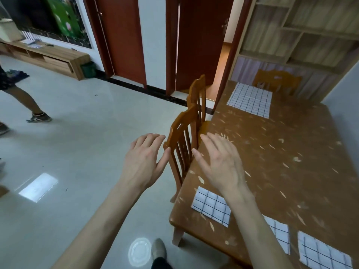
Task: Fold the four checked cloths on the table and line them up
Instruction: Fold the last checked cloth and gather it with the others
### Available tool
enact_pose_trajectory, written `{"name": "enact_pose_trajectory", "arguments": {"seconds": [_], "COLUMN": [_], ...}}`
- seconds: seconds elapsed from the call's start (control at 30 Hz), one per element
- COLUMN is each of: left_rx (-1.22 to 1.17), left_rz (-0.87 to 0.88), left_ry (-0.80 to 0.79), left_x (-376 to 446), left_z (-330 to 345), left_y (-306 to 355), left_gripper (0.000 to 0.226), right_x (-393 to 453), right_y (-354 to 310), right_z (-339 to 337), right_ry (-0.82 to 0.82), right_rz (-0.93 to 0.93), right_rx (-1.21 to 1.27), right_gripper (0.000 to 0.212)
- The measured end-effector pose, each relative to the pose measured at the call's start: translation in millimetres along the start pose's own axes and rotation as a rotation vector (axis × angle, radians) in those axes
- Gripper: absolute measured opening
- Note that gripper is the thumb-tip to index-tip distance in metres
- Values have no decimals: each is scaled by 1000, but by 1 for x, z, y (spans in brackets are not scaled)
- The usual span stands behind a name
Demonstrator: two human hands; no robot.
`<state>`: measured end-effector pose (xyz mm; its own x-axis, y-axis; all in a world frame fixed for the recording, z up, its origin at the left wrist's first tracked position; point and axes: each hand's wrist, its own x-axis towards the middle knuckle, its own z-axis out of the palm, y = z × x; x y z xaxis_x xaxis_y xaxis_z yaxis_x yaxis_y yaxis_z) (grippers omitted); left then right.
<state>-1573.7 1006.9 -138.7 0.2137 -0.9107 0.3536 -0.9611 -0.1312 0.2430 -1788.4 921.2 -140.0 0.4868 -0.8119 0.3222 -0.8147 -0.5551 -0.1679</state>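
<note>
Bystander: a person's bare legs in sneakers (pixel 39 117) stood on the tiled floor (pixel 81 133) at the far left edge.
TV bench: a low wooden unit (pixel 52 58) ran along the left wall under a dark screen.
Doors: two red-brown doors (pixel 200 41) stood behind the chairs, the right one ajar.
Left hand (pixel 144 160): its grip was open, fingers straight and spread, holding nothing, raised over the floor just left of the near chair (pixel 183 140).
Chairs: the near chair and a second one (pixel 198 96) behind it were pushed against the worktop's left side.
Right hand (pixel 223 162): its grip was open too, fingers spread and empty, held above the left part of the worktop (pixel 281 162).
First folded cloth (pixel 211 206): lay near the worktop's front-left corner, partly under the right forearm.
Second folded cloth (pixel 279 233): lay just right of the forearm, partly hidden.
Third folded cloth (pixel 324 251): lay near the front edge, furthest right of the row.
Unfolded cloth (pixel 250 100): lay spread flat at the worktop's far end, well apart from the other three.
Far chair (pixel 277 81): stood behind the far end.
</note>
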Motion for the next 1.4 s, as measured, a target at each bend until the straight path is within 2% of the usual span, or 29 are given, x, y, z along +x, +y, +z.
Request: {"name": "enact_pose_trajectory", "arguments": {"seconds": [0.47, 0.63, 0.8, 0.97, 1.13, 1.27, 1.4], "left_rx": [49, 26, -19, -52, -111, -139, -177], "left_rz": [123, 150, 201, 298, 382, 463, 538], "left_ry": [-1, 42, 78, 25, -26, -73, -107], "left_x": [209, 277, 351, 446, 544, 613, 676], "left_z": [51, 63, 93, 128, 152, 168, 187], "left_y": [-121, -156, -199, -238, -272, -285, -287], "left_gripper": [56, 53, 46, 48, 51, 57, 58], "right_x": [201, 267, 342, 422, 500, 555, 599], "right_y": [-22, -24, -21, -16, -20, -24, -15], "right_z": [87, 107, 133, 157, 178, 192, 203], "right_ry": [29, 36, 31, 44, 45, 121, 138], "right_rz": [174, 179, 206, 311, 466, 557, 624], "right_rx": [-14, -13, -45, -58, -14, -30, -70], "right_gripper": [71, 59, 57, 59, 71, 65, 70]}}
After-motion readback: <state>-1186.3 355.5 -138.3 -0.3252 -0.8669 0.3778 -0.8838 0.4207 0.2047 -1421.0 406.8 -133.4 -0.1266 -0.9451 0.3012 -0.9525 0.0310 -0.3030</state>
